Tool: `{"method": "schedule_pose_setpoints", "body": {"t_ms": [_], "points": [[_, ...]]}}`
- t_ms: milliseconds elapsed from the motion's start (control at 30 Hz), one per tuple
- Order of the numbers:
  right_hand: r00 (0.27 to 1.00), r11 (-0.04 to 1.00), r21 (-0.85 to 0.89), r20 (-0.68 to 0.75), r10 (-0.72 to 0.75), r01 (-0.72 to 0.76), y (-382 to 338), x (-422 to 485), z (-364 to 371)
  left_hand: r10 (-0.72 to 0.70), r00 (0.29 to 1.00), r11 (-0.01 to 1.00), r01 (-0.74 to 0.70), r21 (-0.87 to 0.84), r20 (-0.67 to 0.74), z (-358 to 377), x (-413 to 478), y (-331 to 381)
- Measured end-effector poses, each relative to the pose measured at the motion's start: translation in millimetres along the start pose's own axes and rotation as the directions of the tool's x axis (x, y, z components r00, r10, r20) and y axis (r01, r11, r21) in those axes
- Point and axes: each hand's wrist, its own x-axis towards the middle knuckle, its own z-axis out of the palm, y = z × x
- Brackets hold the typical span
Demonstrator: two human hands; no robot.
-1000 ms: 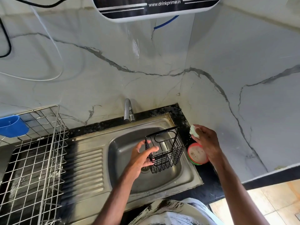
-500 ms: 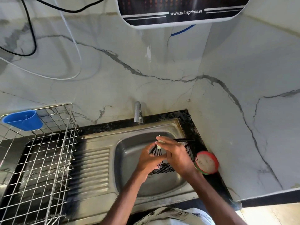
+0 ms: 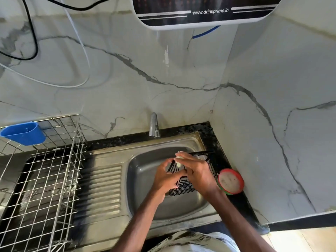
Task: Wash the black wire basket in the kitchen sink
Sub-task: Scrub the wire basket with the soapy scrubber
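The black wire basket [image 3: 183,186] is held over the steel sink [image 3: 145,171], mostly hidden behind both hands. My left hand [image 3: 166,177] grips its left side. My right hand [image 3: 197,171] lies across its top, fingers closed on a small pale scrub pad [image 3: 179,163] that presses against the wires. The basket's top rim pokes out to the right of my right hand.
The tap [image 3: 154,125] stands at the back of the sink, with no water seen running. A round red-and-green soap dish [image 3: 230,181] sits on the black counter to the right. A steel wire dish rack [image 3: 41,179] with a blue cup [image 3: 23,132] fills the left.
My right hand left the soap dish with the pad and came onto the basket. The view shifted, so the sink now sits further right.
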Motion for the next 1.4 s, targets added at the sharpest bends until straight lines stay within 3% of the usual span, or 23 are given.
{"method": "schedule_pose_setpoints", "body": {"t_ms": [67,200,267,433,500,633,700,867,1067,1233,1400], "points": [[0.997,0.999,0.005,-0.063,0.043,-0.042,15.1,0.2,-10.7,-0.015,1.000,1.000,0.015,0.007,0.009,-1.3,-0.5,0.8],[0.935,0.960,-0.038,-0.240,0.261,-0.277,54.3,-6.4,-32.9,-0.019,0.999,1.000,0.020,0.011,-0.028,-5.6,-0.8,-0.7],[0.914,0.939,-0.065,-0.260,0.311,-0.338,55.2,-6.2,-32.4,-0.013,0.999,1.000,0.013,0.004,-0.031,-5.6,1.1,-2.6],[0.993,0.990,-0.094,-0.073,0.094,-0.101,11.4,-0.3,1.9,-0.038,0.999,0.998,0.038,-0.052,0.002,-2.3,3.4,-1.0],[0.994,0.994,-0.071,-0.067,0.083,-0.087,17.2,2.7,-0.4,-0.060,0.998,0.996,0.060,-0.070,0.010,-4.1,3.9,-1.6],[0.913,0.926,-0.035,-0.186,0.364,-0.377,53.3,5.0,-33.4,-0.066,0.997,0.996,0.064,-0.063,-0.030,-9.8,4.0,-4.6],[0.879,0.894,-0.020,-0.198,0.435,-0.447,54.8,2.3,-37.4,-0.055,0.998,0.997,0.053,-0.056,-0.037,-12.0,4.5,-4.9],[0.924,0.928,-0.138,-0.221,0.312,-0.346,33.0,-16.9,-15.2,-0.084,0.995,0.993,0.080,-0.086,-0.053,-11.5,6.3,-2.1],[0.989,0.984,-0.118,-0.081,0.121,-0.130,9.8,-23.7,-5.2,-0.088,0.995,0.992,0.083,-0.093,-0.052,-7.7,5.5,-5.0],[0.937,0.939,-0.134,-0.198,0.288,-0.317,33.0,-10.3,-21.7,-0.117,0.992,0.988,0.112,-0.102,-0.043,-7.5,1.4,-2.8],[0.938,0.948,-0.064,-0.179,0.297,-0.313,32.7,-6.2,-23.4,-0.104,0.995,0.988,0.103,-0.111,0.000,-14.9,0.9,-3.3]]}}
